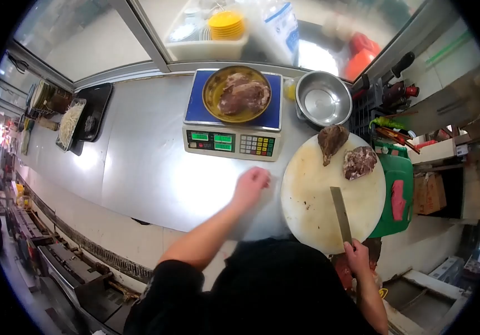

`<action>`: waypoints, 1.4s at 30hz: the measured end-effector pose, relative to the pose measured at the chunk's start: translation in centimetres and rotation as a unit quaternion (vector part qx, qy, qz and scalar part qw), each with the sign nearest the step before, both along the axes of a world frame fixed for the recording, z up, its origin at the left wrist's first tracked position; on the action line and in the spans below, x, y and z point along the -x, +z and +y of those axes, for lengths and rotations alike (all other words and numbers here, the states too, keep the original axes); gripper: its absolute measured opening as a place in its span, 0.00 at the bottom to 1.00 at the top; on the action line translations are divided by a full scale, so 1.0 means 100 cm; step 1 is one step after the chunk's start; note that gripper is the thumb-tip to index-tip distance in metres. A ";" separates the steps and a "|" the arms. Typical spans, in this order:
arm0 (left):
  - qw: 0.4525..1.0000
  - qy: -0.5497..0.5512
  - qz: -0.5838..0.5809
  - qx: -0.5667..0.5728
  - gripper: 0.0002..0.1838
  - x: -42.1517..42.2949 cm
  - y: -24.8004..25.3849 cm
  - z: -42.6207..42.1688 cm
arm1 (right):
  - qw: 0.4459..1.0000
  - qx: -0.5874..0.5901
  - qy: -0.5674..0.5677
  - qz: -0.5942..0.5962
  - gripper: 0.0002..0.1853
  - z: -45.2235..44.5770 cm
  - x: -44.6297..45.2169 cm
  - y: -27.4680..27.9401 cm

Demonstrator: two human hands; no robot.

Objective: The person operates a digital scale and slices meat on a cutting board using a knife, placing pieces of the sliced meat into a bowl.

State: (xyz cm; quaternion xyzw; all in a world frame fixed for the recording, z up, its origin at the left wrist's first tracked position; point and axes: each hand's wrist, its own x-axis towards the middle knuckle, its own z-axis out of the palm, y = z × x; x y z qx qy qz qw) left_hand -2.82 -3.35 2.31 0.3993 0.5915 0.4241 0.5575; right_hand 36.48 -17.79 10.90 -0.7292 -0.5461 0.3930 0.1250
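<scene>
My right hand [357, 257] is wrapped round the handle of a knife [340, 214], whose broad blade lies over the round white cutting board [312, 190]. Two pieces of dark meat rest at the board's far side: one tapering [332, 140], one chunky [359, 162]. My left hand [253, 184] is over the metal counter, left of the board and in front of the scale [194, 146]; its fingers are curled, and whether they hold anything is hidden. On the scale's blue top, a yellowish round dish [210, 94] holds more dark meat [244, 95].
A steel bowl [324, 99] stands right of the scale. A green bin [401, 172] with a pink cloth [398, 200] is right of the board. On the left are a black tray [99, 114] and a container of pale shreds [71, 124]. Windows border the counter's back.
</scene>
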 end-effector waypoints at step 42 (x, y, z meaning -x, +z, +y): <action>0.899 0.152 0.410 0.015 0.44 -0.007 0.013 -0.141 | 0.977 0.137 -0.042 0.156 0.18 -0.001 -0.046 -0.007</action>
